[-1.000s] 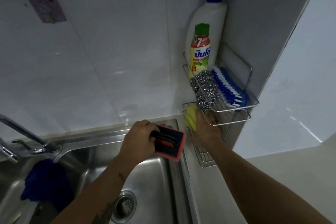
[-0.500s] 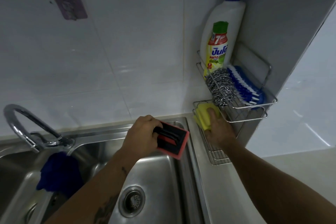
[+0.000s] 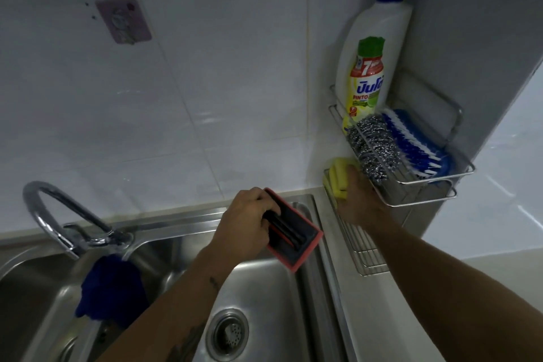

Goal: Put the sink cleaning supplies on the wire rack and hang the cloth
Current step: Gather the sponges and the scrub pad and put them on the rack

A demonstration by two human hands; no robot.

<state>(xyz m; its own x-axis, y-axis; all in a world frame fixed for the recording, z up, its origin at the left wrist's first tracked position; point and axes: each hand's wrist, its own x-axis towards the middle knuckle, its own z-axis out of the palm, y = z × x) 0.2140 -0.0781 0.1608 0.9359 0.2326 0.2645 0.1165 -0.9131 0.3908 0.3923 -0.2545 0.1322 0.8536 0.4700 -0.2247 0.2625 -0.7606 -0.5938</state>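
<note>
A wire rack [image 3: 458, 176] hangs in the wall corner at right. Its upper tier holds a white dish-soap bottle [image 3: 373, 67], a steel-wool scourer [image 3: 374, 150] and a blue brush [image 3: 417, 150]. My right hand [image 3: 358, 200] grips a yellow sponge [image 3: 338, 176] at the left end of the rack's lower tier. My left hand [image 3: 246, 220] holds a black-and-red handled scrubber [image 3: 293, 238] over the sink's back right corner. A dark blue cloth [image 3: 111, 291] lies draped over the divider between the two sink basins, below the faucet.
A chrome faucet [image 3: 67, 214] arches over the steel double sink [image 3: 293, 303]. An adhesive wall hook [image 3: 123, 20] sticks to the tiles at upper left. A flat wire shelf [image 3: 367, 256] lies on the counter below the rack. The drain strainer [image 3: 227, 332] sits in the right basin.
The view has shifted left and up, bringing the faucet and hook more into frame. My right hand has slid the yellow sponge slightly further onto the lower tier. My left hand stays put with the scrubber.
</note>
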